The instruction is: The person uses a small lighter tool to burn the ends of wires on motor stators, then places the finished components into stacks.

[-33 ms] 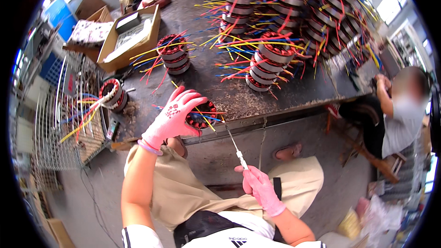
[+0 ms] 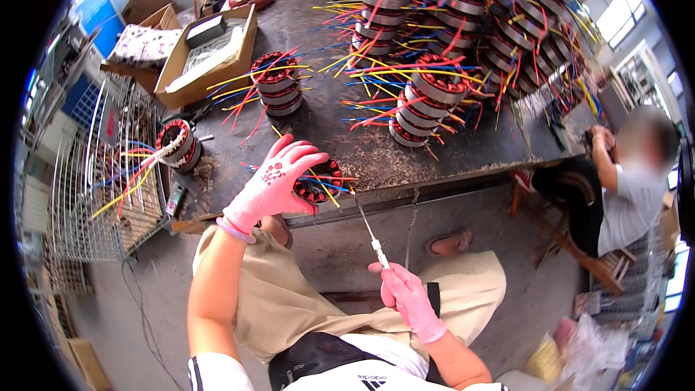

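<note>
My left hand [image 2: 269, 182], in a pink glove, curls over a motor stator [image 2: 310, 192] at the table's near edge. Its fingers and thumb grip the ring from above and the left, hiding much of it. Red, blue and yellow wires stick out of the stator to the right. Also gloved in pink, my right hand [image 2: 409, 300] is closed on a thin-shafted tool [image 2: 376, 244] with a pale handle. The shaft slants up and left, and its tip is close to the wire ends beside the stator; whether it touches them I cannot tell.
Several stacked stators [image 2: 427, 108] with coloured wires fill the table's [image 2: 347, 148] back and right. Another stack [image 2: 278, 90] and a stator with bundled wires [image 2: 179, 148] stand left, near a cardboard box [image 2: 170, 83] and a wire rack [image 2: 108, 188]. A person [image 2: 637, 181] sits at the right.
The whole view has shifted slightly. Both hands, the stator and the tool keep practically the same positions.
</note>
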A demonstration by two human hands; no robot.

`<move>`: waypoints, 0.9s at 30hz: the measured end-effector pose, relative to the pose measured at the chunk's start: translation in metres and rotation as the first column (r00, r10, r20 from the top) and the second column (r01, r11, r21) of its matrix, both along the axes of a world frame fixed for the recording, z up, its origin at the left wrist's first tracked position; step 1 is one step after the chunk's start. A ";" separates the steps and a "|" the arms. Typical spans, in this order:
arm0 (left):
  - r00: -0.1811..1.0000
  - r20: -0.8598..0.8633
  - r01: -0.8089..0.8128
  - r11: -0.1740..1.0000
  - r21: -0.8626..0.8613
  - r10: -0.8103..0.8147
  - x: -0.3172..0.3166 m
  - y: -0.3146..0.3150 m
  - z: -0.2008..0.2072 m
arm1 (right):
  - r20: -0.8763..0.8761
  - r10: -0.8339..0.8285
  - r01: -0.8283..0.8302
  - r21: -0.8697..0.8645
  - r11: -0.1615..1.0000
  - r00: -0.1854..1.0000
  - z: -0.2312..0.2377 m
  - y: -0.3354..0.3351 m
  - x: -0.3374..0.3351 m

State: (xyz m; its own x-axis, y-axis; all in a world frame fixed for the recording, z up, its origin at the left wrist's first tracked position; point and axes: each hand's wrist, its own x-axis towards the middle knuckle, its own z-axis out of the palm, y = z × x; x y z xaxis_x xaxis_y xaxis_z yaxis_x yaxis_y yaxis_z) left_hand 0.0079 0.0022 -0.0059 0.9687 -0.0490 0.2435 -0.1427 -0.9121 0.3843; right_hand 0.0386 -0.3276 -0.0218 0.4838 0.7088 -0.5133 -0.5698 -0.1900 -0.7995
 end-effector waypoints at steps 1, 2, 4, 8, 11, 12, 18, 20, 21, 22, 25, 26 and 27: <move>0.999 0.033 -0.006 1.000 -0.008 0.006 0.000 0.000 -0.003 | 0.054 0.026 -0.025 -0.021 0.999 0.998 0.001 0.000 0.001; 0.999 0.036 -0.012 1.000 -0.010 0.012 -0.001 0.001 -0.004 | 0.062 0.037 -0.035 -0.036 0.999 0.997 0.002 0.002 0.001; 0.999 0.040 -0.016 1.000 -0.012 0.017 -0.003 0.001 -0.005 | 0.075 0.053 -0.048 -0.064 0.997 0.996 0.006 0.004 0.001; 0.999 0.035 -0.024 1.000 -0.012 0.025 -0.005 0.001 -0.004 | 0.063 0.024 -0.021 -0.041 0.999 0.998 0.009 0.006 0.000; 0.999 0.031 -0.021 1.000 -0.015 0.022 -0.004 0.000 -0.005 | 0.058 0.013 -0.011 -0.032 0.999 0.998 0.005 0.004 0.000; 0.999 0.029 -0.020 1.000 -0.014 0.021 -0.003 0.000 -0.005 | 0.053 0.016 -0.014 -0.035 0.999 0.998 0.007 0.003 0.001; 1.000 0.004 -0.020 1.000 -0.009 0.020 -0.003 0.000 -0.003 | 0.061 0.028 -0.024 -0.058 0.998 0.998 0.003 0.004 0.002; 1.000 0.002 -0.019 1.000 -0.006 0.019 -0.003 -0.001 -0.002 | 0.061 0.021 -0.018 -0.051 0.999 0.998 0.002 0.003 0.001; 1.000 0.007 -0.017 1.000 -0.003 0.017 -0.003 -0.001 -0.002 | 0.065 0.023 -0.020 -0.056 0.998 0.998 0.004 0.003 0.001; 1.000 0.011 -0.016 1.000 0.000 0.016 -0.002 -0.001 -0.002 | 0.070 0.027 -0.022 -0.060 0.998 0.997 0.005 0.003 0.001; 1.000 0.015 -0.018 1.000 0.005 0.018 -0.004 0.000 -0.002 | 0.084 0.034 -0.026 -0.093 0.995 0.996 0.016 0.007 0.000; 1.000 0.016 -0.017 1.000 0.006 0.017 -0.003 -0.001 -0.002 | 0.084 0.029 -0.022 -0.076 0.997 0.996 0.014 0.006 0.000; 1.000 0.018 -0.015 1.000 0.006 0.015 -0.003 -0.001 -0.002 | 0.084 0.024 -0.019 -0.060 0.998 0.996 0.009 0.005 -0.001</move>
